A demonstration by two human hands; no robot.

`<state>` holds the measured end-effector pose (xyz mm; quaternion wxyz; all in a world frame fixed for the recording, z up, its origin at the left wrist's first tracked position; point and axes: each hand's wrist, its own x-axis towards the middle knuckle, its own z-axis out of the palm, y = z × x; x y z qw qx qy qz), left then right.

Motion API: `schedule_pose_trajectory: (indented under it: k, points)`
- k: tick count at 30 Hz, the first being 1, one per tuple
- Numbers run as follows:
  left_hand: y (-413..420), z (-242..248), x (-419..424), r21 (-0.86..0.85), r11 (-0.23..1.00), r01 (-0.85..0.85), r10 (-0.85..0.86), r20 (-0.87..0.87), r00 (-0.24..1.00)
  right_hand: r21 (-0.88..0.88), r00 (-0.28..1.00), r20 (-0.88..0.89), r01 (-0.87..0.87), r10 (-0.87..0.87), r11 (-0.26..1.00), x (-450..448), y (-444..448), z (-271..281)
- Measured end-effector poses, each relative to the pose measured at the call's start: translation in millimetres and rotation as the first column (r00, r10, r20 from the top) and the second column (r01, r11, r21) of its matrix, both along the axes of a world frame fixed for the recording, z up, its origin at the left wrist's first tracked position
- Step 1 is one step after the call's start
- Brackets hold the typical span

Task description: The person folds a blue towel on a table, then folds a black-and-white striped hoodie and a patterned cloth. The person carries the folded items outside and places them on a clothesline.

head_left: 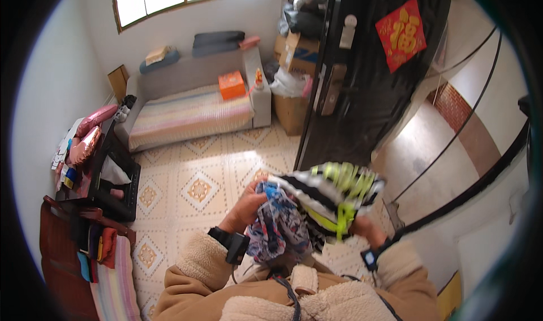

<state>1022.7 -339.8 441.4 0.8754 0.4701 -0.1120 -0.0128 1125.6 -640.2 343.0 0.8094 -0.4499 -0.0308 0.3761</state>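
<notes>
My left hand (251, 204) is closed around a bunched blue, white and red patterned cloth (278, 230), which hangs down in front of my body. Its fingers also meet the edge of a black, white and neon-yellow striped cloth (328, 189). This second cloth is spread above and to the right, slightly blurred. My right hand (367, 229) is at its lower right side, with the fingers mostly hidden behind the fabric. Both hands are held at waist height over the tiled floor (199, 191).
A sofa (191, 117) bearing an orange box (232, 84) stands ahead. Cardboard boxes (292, 113) are stacked beside an open black door (352, 96) with a red decoration. At left are a dark table (95, 185) and a wooden bench (63, 253) with folded clothes (108, 244).
</notes>
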Motion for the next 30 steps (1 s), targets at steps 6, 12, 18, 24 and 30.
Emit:
schedule_pose_trajectory:
  k: [6,12,18,24,30]
  points:
    - [-39,-16,49,0.018,0.994,0.107,-0.103,-0.135,0.985,-0.371,0.841,0.511,0.029,0.178,0.928,15,-83,-40]
    - [-85,-11,106,-0.079,0.969,0.236,-0.245,-0.135,0.960,-0.327,0.857,0.409,0.459,-0.313,0.826,63,-166,5]
    - [-129,-2,173,0.005,0.986,0.165,-0.164,-0.070,0.984,0.131,0.747,0.419,0.512,-0.516,0.849,85,-222,70]
    - [-171,-5,221,0.110,0.993,0.049,-0.036,-0.115,0.993,0.130,0.718,0.391,0.576,-0.576,0.807,112,-251,67]
    - [-201,-1,268,0.105,0.982,0.157,-0.144,-0.122,0.982,0.019,0.588,0.522,0.716,-0.618,0.697,138,-278,31]
